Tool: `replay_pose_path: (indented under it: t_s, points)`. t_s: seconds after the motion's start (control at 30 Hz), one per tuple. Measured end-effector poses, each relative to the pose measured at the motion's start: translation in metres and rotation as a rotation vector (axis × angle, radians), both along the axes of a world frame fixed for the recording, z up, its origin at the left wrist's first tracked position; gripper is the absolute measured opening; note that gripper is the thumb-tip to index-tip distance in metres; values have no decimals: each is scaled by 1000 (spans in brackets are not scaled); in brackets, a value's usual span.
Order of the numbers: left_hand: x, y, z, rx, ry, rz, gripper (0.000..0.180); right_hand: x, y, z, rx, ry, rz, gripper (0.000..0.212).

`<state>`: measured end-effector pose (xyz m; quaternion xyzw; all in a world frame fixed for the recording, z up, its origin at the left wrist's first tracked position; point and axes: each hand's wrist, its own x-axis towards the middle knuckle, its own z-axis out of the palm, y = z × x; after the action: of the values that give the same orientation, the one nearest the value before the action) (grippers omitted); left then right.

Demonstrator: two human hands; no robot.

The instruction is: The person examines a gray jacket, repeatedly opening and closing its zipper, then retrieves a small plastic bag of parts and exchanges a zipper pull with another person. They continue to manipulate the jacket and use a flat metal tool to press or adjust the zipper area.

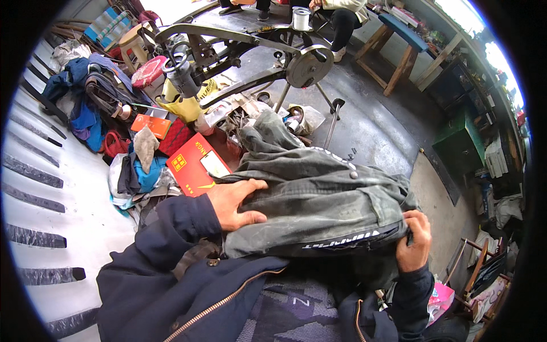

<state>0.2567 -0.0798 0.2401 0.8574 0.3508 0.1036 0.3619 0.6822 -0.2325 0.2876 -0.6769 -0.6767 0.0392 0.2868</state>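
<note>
A worn grey-green jacket (319, 199) lies bunched across my lap, with folds running sideways. Along its near edge is a black strip with white lettering, and a line of pale round dots runs over its far side. My left hand (236, 204) rests on the jacket's left part, thumb and index finger apart. At the right end, my right hand (414, 242) has its fingers curled round the jacket's edge. Parts of the jacket's underside are hidden.
Ahead stands a hand-cranked sewing machine (239, 40) with a round wheel (307, 67) and a white thread spool (301, 19). To the left are a red box (196, 162) and piled cloth. A blue-topped stool (401, 33) stands far right; people sit at the back.
</note>
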Motion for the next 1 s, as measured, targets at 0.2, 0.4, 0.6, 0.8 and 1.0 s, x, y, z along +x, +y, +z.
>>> replay_pose_path:
  t_s: [0.2, 0.4, 0.6, 0.8, 1.0]
  points:
    - [23, 13, 46, 81, -107, -47, 49, 12, -10, -4, -171, 226, 21, 27]
    - [113, 99, -4, 280, -61, -208, 86, -14, -25, -18, -59, 120, -95, 36]
    - [98, 67, -24, -571, -158, -379, 85, -7, -13, -23, 121, 136, -234, 19]
    - [28, -22, -44, -1252, -539, 126, 67, 5, 94, -10, 373, 29, 47, 15]
    - [0, -15, -34, -322, -330, 457, 36, -33, 145, -85, 75, -70, 152, 26]
